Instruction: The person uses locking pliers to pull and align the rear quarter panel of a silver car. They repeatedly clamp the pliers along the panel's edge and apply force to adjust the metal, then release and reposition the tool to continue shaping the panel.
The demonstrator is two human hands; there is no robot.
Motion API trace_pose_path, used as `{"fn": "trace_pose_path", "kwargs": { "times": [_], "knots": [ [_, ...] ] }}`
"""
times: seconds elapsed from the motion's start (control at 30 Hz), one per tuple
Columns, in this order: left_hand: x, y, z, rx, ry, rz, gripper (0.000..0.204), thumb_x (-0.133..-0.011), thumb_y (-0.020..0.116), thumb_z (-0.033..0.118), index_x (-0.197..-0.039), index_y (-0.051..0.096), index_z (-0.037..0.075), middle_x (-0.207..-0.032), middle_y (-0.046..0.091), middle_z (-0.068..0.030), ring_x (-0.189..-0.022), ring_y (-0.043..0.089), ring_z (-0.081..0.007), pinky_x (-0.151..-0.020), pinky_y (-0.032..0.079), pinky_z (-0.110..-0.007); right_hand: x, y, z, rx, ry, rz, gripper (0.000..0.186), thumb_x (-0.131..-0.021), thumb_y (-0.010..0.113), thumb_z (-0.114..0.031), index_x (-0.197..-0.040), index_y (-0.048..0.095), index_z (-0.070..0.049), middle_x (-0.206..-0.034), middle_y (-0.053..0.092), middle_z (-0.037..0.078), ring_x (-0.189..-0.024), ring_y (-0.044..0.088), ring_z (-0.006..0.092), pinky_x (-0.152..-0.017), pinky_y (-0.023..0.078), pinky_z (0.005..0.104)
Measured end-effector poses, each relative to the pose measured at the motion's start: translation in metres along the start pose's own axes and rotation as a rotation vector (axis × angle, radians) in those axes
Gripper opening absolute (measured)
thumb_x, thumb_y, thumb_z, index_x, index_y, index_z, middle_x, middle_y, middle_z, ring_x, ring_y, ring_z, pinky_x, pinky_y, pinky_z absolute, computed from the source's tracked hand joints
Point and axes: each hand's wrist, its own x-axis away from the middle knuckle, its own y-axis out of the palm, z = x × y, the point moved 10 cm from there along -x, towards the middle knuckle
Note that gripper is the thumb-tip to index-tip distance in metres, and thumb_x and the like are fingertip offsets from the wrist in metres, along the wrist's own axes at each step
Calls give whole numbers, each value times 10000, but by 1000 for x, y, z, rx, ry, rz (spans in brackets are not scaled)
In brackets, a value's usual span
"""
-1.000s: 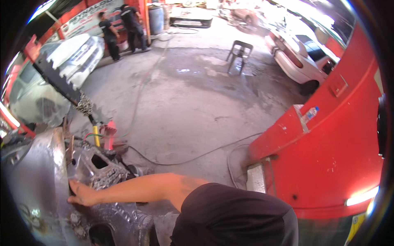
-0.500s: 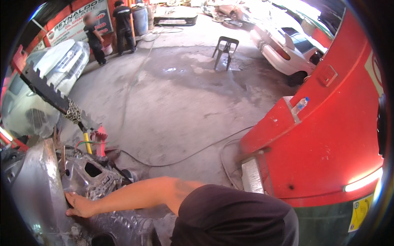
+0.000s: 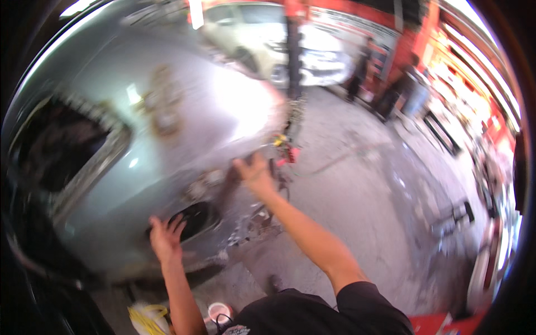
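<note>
The big silver car body (image 3: 184, 145) is right in front of the fingers of both hands. A pale car (image 3: 321, 53) stands well past the right fingers. A dark window gap (image 3: 64, 145) is up and left of the left fingers. The right hand (image 3: 257, 176) is at the body's edge; I cannot tell if its fingers are apart or grip there. The left hand (image 3: 166, 240) has its fingers spread apart, with nothing in them. A dark hole (image 3: 196, 219) is just right of those fingers. A little tub (image 3: 220, 305) is below them, well apart.

I think soft, flat palms suit this metal best, with fingertips kept off the hole's rim and the rough edge.

Blur smears the right fingertips. I can't tell if the left fingers touch the metal. The car body's far left side fades into the dark.
</note>
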Motion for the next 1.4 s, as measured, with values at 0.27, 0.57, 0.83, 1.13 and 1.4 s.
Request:
{"fn": "trace_pose_path", "kwargs": {
  "times": [0.27, 0.57, 0.83, 1.13, 1.4],
  "knots": [
    [16, -2, 13, 264, -72, -31, 756, -1068, 518, 542, -1486, 380, -73, -1486, 465, -330, -1292, 579, -471, -1083, 507, -586, -14, -35, 50, -235, 133, -74, 480, -1026, 670, -400, -1345, 545, -64, -1204, 595, 67, -1058, 601, 193, -821, 575, 394],
    [9, -6, 5, 372, -92, -37, 778, -1012, 561, 650, -1360, 539, -45, -1328, 610, -248, -1142, 684, -369, -931, 583, -503, -8, -9, 5, -327, 223, -130, 523, -978, 718, -520, -1134, 544, -52, -1024, 635, 93, -926, 633, 223, -721, 528, 440],
    [2, -11, 7, 415, -117, -135, 725, -1024, 599, 578, -1373, 525, -53, -1312, 618, -265, -1145, 676, -391, -948, 589, -510, -18, -11, 25, -352, 265, -134, 489, -983, 720, -492, -1139, 545, -63, -1041, 628, 97, -967, 608, 241, -789, 515, 496],
    [-5, -3, -3, 500, -72, -29, 694, -1004, 633, 578, -1296, 585, -50, -1215, 652, -208, -1093, 697, -322, -890, 625, -459, -23, -16, 32, -297, 312, -177, 587, -971, 716, -523, -1258, 550, -39, -1195, 612, 134, -1140, 581, 298, -920, 501, 557],
    [-1, -3, -1, 447, -108, 37, 683, -1032, 613, 544, -1311, 562, -78, -1207, 644, -236, -1108, 702, -344, -876, 640, -444, -27, -22, 27, -329, 315, -128, 492, -951, 745, -504, -1099, 591, -61, -1052, 619, 94, -1008, 584, 238, -830, 523, 492]
  ]
}}
